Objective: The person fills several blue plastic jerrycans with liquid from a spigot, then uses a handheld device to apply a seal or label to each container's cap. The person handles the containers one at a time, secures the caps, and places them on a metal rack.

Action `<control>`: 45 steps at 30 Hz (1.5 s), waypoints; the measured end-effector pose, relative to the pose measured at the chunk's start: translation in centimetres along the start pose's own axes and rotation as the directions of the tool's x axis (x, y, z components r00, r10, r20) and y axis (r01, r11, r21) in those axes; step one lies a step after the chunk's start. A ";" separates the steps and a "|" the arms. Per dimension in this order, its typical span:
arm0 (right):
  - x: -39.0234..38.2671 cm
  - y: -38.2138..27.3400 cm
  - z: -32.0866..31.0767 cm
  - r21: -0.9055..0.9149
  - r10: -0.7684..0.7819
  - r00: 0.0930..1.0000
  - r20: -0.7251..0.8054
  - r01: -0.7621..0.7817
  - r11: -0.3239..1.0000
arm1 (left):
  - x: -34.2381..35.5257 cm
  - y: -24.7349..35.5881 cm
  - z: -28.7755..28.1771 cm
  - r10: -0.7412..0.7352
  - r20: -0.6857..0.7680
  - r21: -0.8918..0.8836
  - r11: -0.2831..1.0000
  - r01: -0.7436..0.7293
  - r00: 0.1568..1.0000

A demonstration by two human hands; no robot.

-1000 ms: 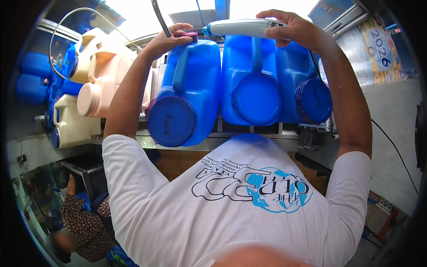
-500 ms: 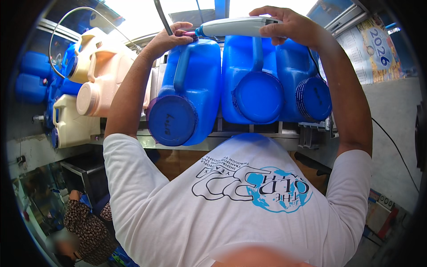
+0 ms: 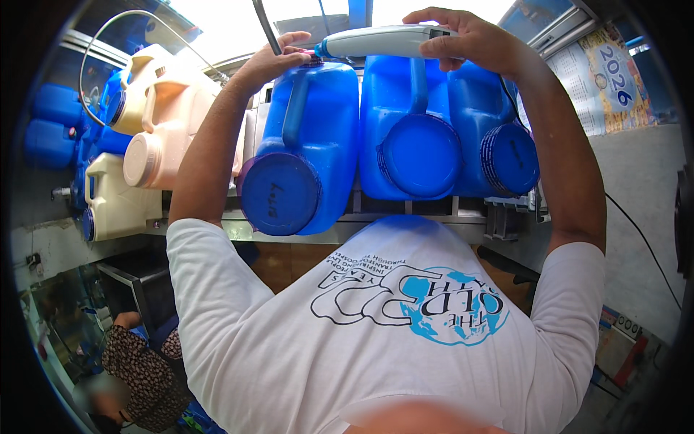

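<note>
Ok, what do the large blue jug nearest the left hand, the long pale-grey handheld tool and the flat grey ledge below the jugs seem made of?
Large blue jug: likely moulded plastic, semi-glossy; soft highlights, rounded built-in handle.
Long pale-grey tool: probably hard plastic, satin; smooth, evenly coloured curved shell.
Flat grey ledge: perhaps metal, dull; faint sheen, though paint isn't ruled out.

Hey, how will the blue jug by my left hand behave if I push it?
The blue jug will probably feel stiff, since its walls hold a boxy shape. Those flat sides suggest sliding rather than rolling. Its smooth, shiny surface may be slippery, though the handle offers a grip.
</note>
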State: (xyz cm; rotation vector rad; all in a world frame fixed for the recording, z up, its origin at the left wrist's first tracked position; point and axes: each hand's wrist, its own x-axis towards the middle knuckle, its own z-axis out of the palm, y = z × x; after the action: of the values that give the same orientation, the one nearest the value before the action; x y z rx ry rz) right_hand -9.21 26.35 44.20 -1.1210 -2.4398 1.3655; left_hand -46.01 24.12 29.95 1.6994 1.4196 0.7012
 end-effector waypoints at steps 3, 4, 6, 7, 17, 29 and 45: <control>-0.2 -1.2 -0.1 0.058 0.045 0.998 0.040 -0.048 0.997 | 0.1 -0.5 -0.5 0.049 -0.011 0.046 0.998 -0.049 0.999; -0.3 -1.5 0.0 0.053 0.038 0.998 0.042 -0.040 0.998 | 0.1 -0.6 -0.6 0.060 -0.011 0.059 0.996 -0.059 0.998; -0.4 -1.8 0.0 0.055 0.039 0.998 0.044 -0.042 0.998 | 0.2 -0.7 -0.8 0.056 -0.008 0.068 0.996 -0.055 0.998; -0.4 -1.9 0.0 0.056 0.040 0.998 0.045 -0.043 0.997 | 0.3 -0.7 -0.8 0.041 -0.003 0.065 0.997 -0.041 0.999; -0.1 0.9 0.5 -0.145 -0.128 0.989 -0.073 0.117 0.982 | 0.4 -0.1 -0.6 0.081 0.138 -0.118 0.991 -0.065 0.987; -0.1 1.7 0.4 -0.166 -0.136 0.988 -0.076 0.122 0.979 | 0.2 -0.7 -0.1 0.130 0.088 -0.185 0.976 -0.112 0.988; -0.6 2.3 0.2 -0.152 -0.112 0.992 -0.059 0.102 0.983 | 0.1 -0.6 1.6 0.089 -0.050 0.013 0.996 -0.089 0.995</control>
State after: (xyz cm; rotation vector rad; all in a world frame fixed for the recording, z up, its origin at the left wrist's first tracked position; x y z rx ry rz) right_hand -7.64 26.48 42.43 -1.0303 -2.5473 1.1131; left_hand -44.97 23.90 28.60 1.7730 1.3912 0.7921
